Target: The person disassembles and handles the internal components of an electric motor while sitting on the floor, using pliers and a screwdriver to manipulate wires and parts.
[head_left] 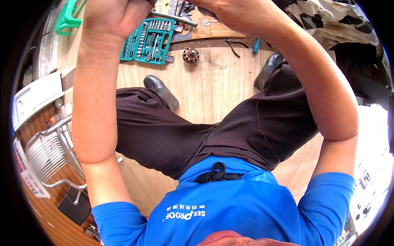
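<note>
Dark rod (180,19) top centre of head view, beside left hand (117,16). Right hand (236,16) extended inward, apart from left; both cropped, cannot tell grips. Rod's long axis near-horizontal, visible end pointing right, slightly down.

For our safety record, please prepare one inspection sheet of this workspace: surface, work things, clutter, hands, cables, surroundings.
Surface: light wood-look floor, cardboard at far side.
Work things: open teal toolbox; round copper-wound part beside it.
Clutter: loose pliers and blue screwdriver.
Hands: left hand, with grey bar near it; right hand; both cut off at picture top, grips unclear.
Cables: one thin strand on the dark trousers, wire or thread unclear.
Surroundings: green stool and metal chair at left; stained cloth at upper right.
</note>
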The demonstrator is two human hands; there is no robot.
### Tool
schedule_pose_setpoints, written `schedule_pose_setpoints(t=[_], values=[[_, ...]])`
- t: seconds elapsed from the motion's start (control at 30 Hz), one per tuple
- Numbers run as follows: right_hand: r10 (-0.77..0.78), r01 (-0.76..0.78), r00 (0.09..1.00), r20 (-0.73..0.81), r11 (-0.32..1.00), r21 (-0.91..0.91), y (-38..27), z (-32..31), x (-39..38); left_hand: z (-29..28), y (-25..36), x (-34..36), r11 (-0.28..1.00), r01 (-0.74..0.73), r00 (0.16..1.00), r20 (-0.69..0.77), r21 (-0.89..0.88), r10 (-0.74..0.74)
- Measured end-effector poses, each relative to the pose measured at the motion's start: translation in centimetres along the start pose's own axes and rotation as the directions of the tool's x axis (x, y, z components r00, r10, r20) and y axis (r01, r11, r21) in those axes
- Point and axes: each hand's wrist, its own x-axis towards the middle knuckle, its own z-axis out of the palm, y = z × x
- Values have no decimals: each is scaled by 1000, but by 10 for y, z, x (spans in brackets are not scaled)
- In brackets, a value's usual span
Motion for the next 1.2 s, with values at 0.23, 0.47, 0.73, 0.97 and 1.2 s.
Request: schedule_pose_setpoints(t=[0.23, 0.47, 0.73, 0.97, 1.2], values=[[-36, 44, 992, 120, 997, -63, -14, -10, -6, -10, 19, 3, 998, 28, 999, 38, 61, -30], [146, -110, 979, 141, 965, -237, -29, -17, -5, -4, 34, -14, 880, -132, 954, 301, 457, -13], [194, -194, 981, -19, 955, -226, -16, -21, -3, -27, 20, -20, 204, -485, 845, 516, 850, -142], [128, -127, 983, -134, 992, 20, -7, -11, 1, -36, 4, -16, 81, -526, 842, 532, 847, -94], [114, -100, 969, -221, 992, 73, 3, -6, 6, -27, -1, -22, 193, -443, 895, 444, 875, 41]])
